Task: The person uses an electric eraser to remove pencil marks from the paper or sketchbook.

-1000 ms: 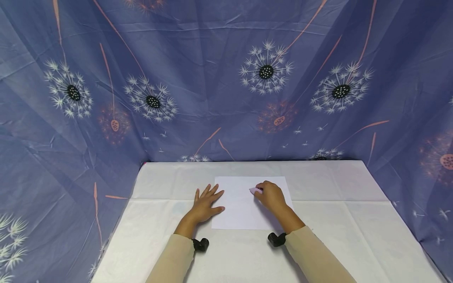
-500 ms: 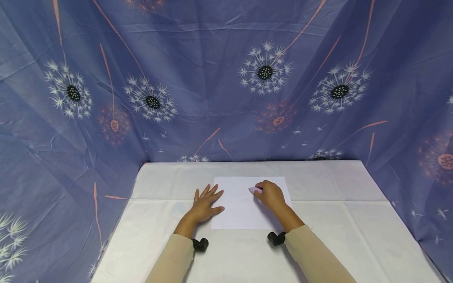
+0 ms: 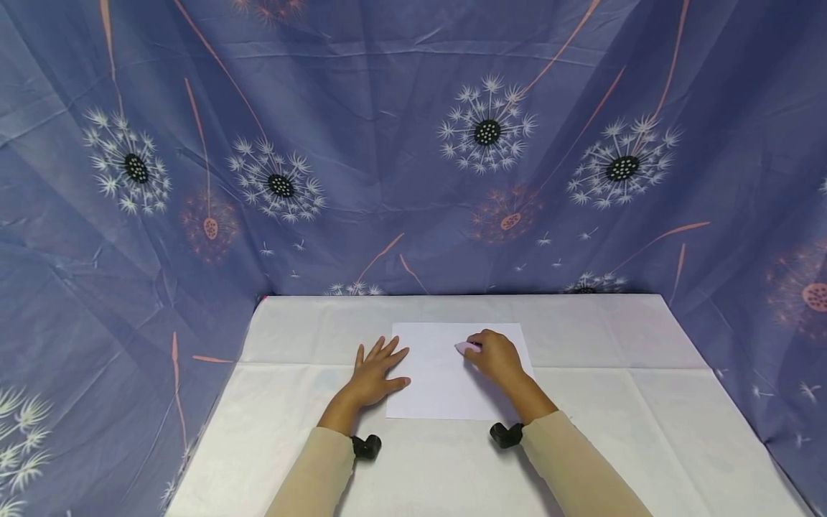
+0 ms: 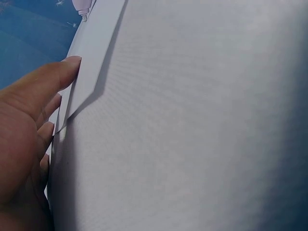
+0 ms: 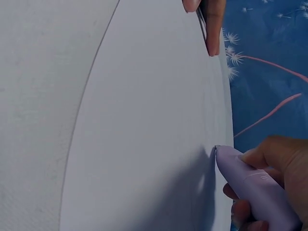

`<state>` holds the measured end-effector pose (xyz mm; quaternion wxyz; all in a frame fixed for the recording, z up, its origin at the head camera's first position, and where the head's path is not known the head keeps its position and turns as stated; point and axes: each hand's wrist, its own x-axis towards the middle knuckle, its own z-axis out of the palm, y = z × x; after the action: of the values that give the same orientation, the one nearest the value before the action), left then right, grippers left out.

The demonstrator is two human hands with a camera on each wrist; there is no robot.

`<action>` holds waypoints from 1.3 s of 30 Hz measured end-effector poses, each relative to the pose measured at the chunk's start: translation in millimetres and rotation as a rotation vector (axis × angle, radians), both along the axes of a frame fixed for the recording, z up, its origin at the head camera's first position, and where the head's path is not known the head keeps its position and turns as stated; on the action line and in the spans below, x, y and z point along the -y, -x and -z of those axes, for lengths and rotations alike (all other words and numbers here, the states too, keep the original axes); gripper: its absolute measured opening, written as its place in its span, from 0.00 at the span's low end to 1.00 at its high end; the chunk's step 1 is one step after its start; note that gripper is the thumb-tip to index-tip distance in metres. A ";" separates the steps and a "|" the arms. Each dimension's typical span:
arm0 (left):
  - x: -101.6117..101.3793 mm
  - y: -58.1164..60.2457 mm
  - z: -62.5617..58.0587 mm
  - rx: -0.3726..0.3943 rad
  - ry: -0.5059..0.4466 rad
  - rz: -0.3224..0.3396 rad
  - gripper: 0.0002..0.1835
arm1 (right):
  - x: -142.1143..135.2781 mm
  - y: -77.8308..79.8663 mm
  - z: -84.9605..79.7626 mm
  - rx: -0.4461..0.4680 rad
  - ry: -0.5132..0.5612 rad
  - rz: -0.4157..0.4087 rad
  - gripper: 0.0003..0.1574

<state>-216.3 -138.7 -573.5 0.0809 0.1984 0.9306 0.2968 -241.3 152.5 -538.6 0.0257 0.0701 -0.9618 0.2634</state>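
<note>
A white sheet of paper [image 3: 426,395] lies on the cloth-covered table. My left hand [image 3: 371,377] rests at its left edge, fingers spread, with thumb and forefinger tips over the sheet. In the left wrist view the thumb presses near the paper's edge [image 4: 98,62], whose near corner stands slightly raised. My right hand [image 3: 497,357] grips a lilac, thick pen-shaped tool [image 5: 255,187] with a small narrow tip. That tip meets the upper right part of the paper, pointing left, and casts a shadow there. Its exact kind cannot be told; the palm hides its rear end.
The white tablecloth [image 3: 614,431] has fold creases and extends on all sides of the paper. A blue curtain [image 3: 388,143] with dandelion prints hangs behind the table and at both sides. Black wrist-worn cameras [image 3: 367,447] sit below each hand.
</note>
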 end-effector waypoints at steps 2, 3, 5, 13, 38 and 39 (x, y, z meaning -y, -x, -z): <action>-0.4 -0.3 -1.0 0.000 0.003 0.000 0.36 | -0.6 0.2 0.3 -0.001 0.001 0.002 0.14; -0.5 -0.7 -1.5 0.001 0.002 0.000 0.36 | -0.8 0.4 0.6 -0.002 0.001 0.000 0.14; -0.8 -1.1 -2.5 0.003 0.001 0.000 0.35 | -1.0 0.9 1.2 0.001 -0.004 -0.013 0.14; -1.3 -0.8 -3.5 0.006 0.012 -0.003 0.35 | -2.5 2.7 1.2 -0.017 0.000 0.007 0.17; -0.9 -0.4 -0.7 0.004 0.006 -0.002 0.36 | -6.1 4.4 0.7 -0.017 0.003 0.019 0.18; -1.0 -0.3 -1.0 0.005 0.008 -0.003 0.36 | -6.2 4.5 0.9 -0.017 0.002 0.018 0.18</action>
<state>-216.0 -137.7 -572.5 0.0837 0.1961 0.9318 0.2937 -245.9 158.7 -539.5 0.0361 0.0637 -0.9618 0.2638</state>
